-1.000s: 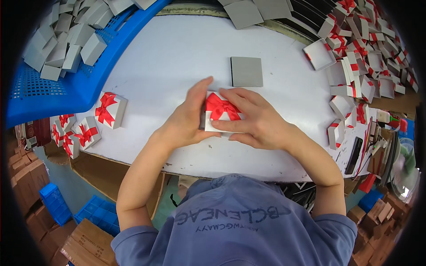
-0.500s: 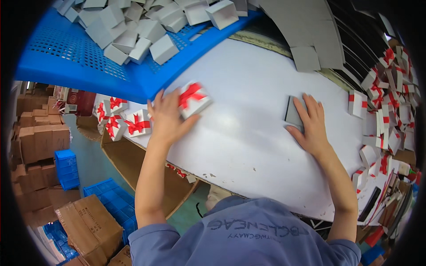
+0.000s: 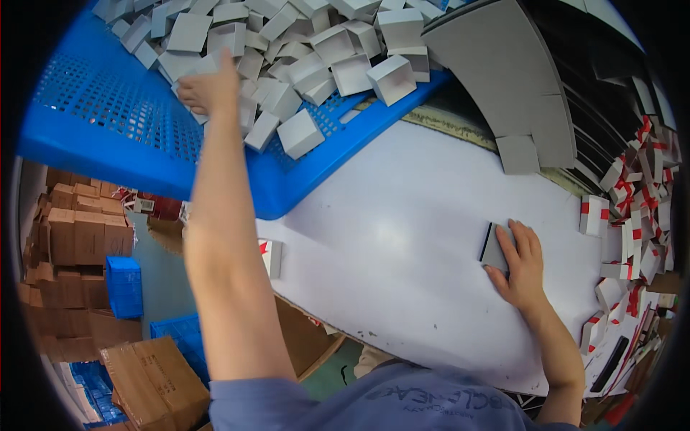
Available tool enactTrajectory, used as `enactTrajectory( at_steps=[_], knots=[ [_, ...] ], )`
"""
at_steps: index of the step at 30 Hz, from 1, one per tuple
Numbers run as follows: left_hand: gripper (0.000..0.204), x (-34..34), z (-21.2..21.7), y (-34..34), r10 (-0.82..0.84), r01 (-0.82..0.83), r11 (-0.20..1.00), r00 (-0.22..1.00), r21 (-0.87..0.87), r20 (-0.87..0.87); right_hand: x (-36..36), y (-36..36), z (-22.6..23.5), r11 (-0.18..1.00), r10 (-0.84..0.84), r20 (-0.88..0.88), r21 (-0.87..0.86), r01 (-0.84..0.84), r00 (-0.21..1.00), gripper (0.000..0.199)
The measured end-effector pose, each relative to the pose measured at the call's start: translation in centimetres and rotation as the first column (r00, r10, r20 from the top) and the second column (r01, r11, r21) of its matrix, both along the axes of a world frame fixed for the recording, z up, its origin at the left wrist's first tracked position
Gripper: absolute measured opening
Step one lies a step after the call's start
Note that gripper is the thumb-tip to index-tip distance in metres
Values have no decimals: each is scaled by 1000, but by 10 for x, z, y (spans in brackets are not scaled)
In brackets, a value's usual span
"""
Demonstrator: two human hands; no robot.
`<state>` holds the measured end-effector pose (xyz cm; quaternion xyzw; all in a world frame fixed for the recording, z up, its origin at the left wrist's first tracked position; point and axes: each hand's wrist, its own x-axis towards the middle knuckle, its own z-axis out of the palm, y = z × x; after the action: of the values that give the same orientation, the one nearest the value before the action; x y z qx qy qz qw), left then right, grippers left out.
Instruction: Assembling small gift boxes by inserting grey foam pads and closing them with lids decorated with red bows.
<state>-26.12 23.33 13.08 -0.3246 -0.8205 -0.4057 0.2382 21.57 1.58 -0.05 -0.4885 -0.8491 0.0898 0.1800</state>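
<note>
My left hand [image 3: 210, 87] is up among the small white boxes [image 3: 302, 134] piled on the blue perforated plastic crate [image 3: 295, 183]. Its thumb points away and its fingers bend to the left beside a white box; blur hides whether it grips it. On the white tabletop at right, my right hand [image 3: 523, 269] holds a small grey box-like piece [image 3: 494, 251] with a dark left edge, thumb and fingers against its right side. A white box with red ribbon [image 3: 272, 258] shows partly behind my left forearm, at the table's left edge.
White boxes with red ribbon [image 3: 640, 208] are heaped along the right side. Grey board sheets [image 3: 528, 79] stand at the back. Brown cartons [image 3: 154, 384] and a blue basket [image 3: 124, 287] are on the floor at left. A black strip [image 3: 611, 364] lies near the right table edge.
My left hand has left the ribboned box at the table's left side and moved up to the white box pile. The right hand keeps the grey piece; the whole view has shifted.
</note>
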Motion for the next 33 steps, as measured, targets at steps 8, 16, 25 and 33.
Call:
enactTrajectory(
  at_steps=[8, 16, 25, 33],
  knots=[
    [84, -104, 18, 48, -558, 590, 783, 529, 195, 639, -6, 10, 4, 1000, 3, -59, -9, -4, 998, 68],
    [74, -48, 26, 24, -319, 826, 557, 118, 86, 940, -5, 9, 7, 1000, 2, -36, -13, -3, 999, 66],
    [61, 124, -39, -31, -514, 907, 361, 389, -218, 765, 0, 1, -1, 998, 45, -81, 53, -41, 996, 62],
    [86, 213, -62, -148, -696, 976, -56, -190, 212, 693, 13, -15, -3, 990, 30, 62, 135, -38, 998, 54]
  ],
)
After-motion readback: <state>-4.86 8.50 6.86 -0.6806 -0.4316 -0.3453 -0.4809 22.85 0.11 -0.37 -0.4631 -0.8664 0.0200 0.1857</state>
